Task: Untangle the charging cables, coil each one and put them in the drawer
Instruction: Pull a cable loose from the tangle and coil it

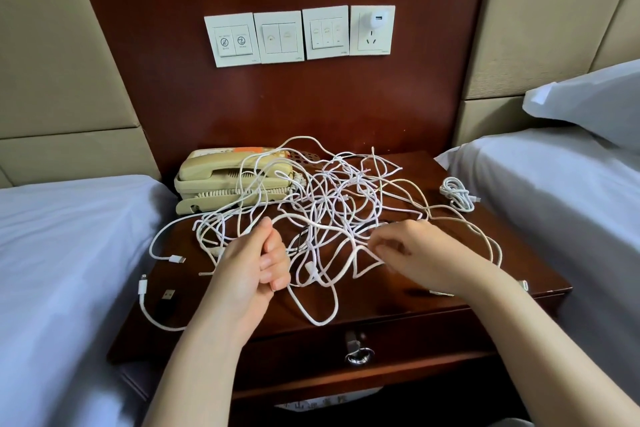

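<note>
Gripping one strand, left hand (256, 262) has its fingers curled round it at the near left of the cable tangle (332, 198) on the nightstand (533, 263). Right hand (419, 253) pinches another loop. Coiled cable (456, 193) sits far right. Drawer (433, 347) is closed.

Tangled white cables (341, 198) on nightstand (540, 267), left grip (256, 263) curled round a strand, right grip (415, 253) pinching another, drawer (433, 347) closed

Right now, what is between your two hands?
Between the left hand and the right hand lie loops of the tangled white cables on the dark wooden nightstand, seen in the head view.
</note>
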`<state>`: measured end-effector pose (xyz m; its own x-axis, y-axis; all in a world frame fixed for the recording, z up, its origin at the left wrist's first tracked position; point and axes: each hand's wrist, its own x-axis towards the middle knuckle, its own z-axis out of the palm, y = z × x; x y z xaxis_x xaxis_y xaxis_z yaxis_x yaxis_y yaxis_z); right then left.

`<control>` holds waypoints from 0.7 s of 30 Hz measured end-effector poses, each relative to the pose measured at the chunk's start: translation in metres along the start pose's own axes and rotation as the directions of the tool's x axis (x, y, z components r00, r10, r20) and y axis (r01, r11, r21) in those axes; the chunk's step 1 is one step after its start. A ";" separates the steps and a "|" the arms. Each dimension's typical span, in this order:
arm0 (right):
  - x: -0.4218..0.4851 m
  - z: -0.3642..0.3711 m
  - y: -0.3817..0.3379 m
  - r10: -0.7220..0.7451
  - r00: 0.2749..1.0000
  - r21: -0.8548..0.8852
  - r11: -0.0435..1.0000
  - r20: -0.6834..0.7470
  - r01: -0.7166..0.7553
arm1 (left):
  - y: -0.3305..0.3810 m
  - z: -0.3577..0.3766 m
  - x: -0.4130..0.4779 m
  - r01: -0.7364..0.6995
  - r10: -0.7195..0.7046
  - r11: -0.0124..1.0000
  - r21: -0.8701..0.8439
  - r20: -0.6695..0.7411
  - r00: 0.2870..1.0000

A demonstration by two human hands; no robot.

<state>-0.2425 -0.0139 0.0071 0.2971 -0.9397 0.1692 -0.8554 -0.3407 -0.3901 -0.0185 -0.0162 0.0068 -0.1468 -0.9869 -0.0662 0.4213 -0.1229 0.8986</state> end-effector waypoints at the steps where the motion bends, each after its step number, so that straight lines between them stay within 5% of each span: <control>1: 0.000 0.002 -0.001 -0.009 0.999 0.056 0.998 -0.031 0.011 | 0.000 0.001 0.000 0.001 -0.001 1.000 0.012 0.011 1.000; 7: 0.006 0.008 -0.007 -0.015 0.985 0.403 0.911 -0.173 0.085 | -0.003 0.007 -0.003 0.023 -0.024 0.999 0.043 0.045 0.999; 13: 0.004 -0.004 -0.007 0.111 0.927 0.429 0.902 -0.359 0.058 | -0.003 0.007 -0.002 0.015 -0.016 0.999 0.031 0.028 0.999; 21: -0.004 -0.013 0.000 0.155 0.904 0.465 0.883 -0.399 0.054 | -0.006 0.008 0.003 -0.024 0.025 1.000 0.004 -0.056 0.998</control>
<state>-0.2493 -0.0098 0.0185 -0.0334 -0.8905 0.4538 -0.5422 -0.3653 -0.7567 -0.0282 -0.0172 0.0045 -0.0861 -0.9940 -0.0682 0.4216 -0.0984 0.9015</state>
